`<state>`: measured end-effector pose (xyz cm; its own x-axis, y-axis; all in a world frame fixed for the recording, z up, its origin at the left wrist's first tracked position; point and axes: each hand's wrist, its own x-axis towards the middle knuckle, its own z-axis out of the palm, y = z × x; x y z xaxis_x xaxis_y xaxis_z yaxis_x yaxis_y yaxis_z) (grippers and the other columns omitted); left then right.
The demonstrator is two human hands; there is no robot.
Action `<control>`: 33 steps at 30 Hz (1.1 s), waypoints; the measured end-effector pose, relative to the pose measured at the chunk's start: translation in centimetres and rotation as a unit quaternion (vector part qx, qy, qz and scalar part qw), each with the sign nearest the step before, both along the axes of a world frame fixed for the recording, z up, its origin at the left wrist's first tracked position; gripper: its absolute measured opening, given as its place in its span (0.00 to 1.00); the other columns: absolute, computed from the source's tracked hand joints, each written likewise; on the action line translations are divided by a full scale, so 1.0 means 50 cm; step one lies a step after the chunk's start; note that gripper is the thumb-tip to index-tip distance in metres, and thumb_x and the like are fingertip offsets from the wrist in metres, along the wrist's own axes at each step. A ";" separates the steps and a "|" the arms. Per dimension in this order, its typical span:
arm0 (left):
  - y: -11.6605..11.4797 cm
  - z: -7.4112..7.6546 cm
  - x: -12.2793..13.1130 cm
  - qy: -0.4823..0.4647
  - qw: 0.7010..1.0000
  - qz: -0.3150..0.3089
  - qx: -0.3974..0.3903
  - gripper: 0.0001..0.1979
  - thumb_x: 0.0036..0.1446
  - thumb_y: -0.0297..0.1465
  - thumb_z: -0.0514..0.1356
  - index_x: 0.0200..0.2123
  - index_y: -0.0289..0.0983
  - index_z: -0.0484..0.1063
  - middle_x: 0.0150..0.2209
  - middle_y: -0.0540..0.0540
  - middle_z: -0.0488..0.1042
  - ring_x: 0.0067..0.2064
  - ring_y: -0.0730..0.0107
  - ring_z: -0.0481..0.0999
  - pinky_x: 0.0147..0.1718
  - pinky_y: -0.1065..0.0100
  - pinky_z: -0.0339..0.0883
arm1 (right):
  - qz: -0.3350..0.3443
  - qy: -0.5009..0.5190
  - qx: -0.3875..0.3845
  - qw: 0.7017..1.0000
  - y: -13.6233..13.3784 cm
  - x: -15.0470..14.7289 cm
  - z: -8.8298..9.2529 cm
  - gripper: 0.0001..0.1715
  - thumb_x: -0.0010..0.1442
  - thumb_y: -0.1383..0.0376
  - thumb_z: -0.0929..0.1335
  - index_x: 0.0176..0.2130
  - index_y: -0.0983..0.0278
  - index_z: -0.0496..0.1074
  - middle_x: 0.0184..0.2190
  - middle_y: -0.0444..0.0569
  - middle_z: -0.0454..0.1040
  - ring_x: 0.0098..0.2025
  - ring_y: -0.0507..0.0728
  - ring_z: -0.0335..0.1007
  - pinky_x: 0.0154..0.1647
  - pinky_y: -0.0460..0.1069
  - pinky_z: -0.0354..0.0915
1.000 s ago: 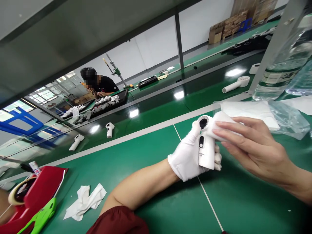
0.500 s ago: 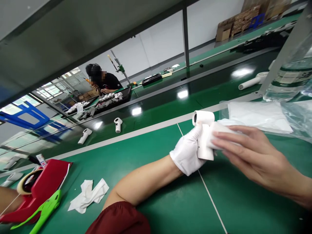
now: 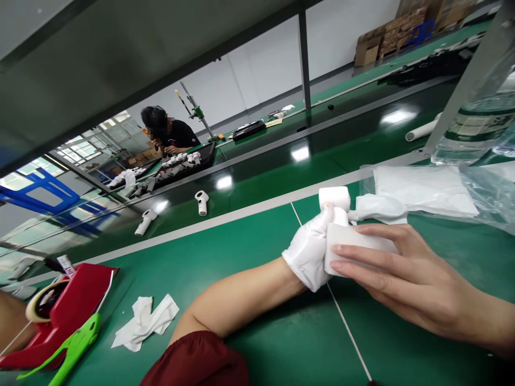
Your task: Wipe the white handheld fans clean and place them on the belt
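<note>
The bare right hand (image 3: 426,287) clasps in its fingers (image 3: 368,255) a white, foam-like block (image 3: 340,236) over the smooth white plastic device (image 3: 335,198), held in the white-gloved left hand (image 3: 309,247) above the green surface (image 3: 249,241). Probably light, stiff, slippery, the device suits a handle grip.

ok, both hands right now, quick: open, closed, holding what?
Left hand: gloved, closed around a white handheld device.
Right hand: bare, closed on a white block that hides part of the device.
</note>
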<state>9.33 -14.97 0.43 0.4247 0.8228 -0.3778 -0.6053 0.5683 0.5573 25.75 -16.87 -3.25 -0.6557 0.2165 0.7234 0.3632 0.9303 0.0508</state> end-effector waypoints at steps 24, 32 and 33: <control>-0.012 0.009 0.007 -0.046 0.998 0.002 -0.040 0.30 0.65 0.49 0.45 0.30 0.30 0.72 0.26 0.45 0.70 0.26 0.74 0.71 0.31 0.75 0.67 | -0.023 0.022 0.015 0.999 0.004 0.004 -0.001 0.34 0.56 0.75 0.68 0.60 0.58 0.64 0.52 0.46 0.74 0.58 0.68 0.60 0.50 0.62 0.61; -0.002 0.014 0.002 -0.047 0.998 -0.002 -0.030 0.29 0.67 0.45 0.44 0.29 0.30 0.74 0.26 0.44 0.73 0.27 0.72 0.73 0.29 0.74 0.69 | -0.043 -0.002 0.042 0.998 0.010 0.011 -0.004 0.31 0.58 0.74 0.67 0.59 0.57 0.65 0.51 0.43 0.75 0.59 0.66 0.61 0.48 0.60 0.60; 0.000 0.012 0.001 -0.037 0.999 0.009 -0.025 0.30 0.67 0.46 0.43 0.31 0.30 0.74 0.27 0.43 0.74 0.28 0.71 0.74 0.30 0.73 0.70 | -0.046 -0.005 0.044 0.998 0.012 0.014 -0.005 0.32 0.58 0.74 0.67 0.60 0.57 0.64 0.51 0.44 0.74 0.59 0.66 0.61 0.48 0.60 0.60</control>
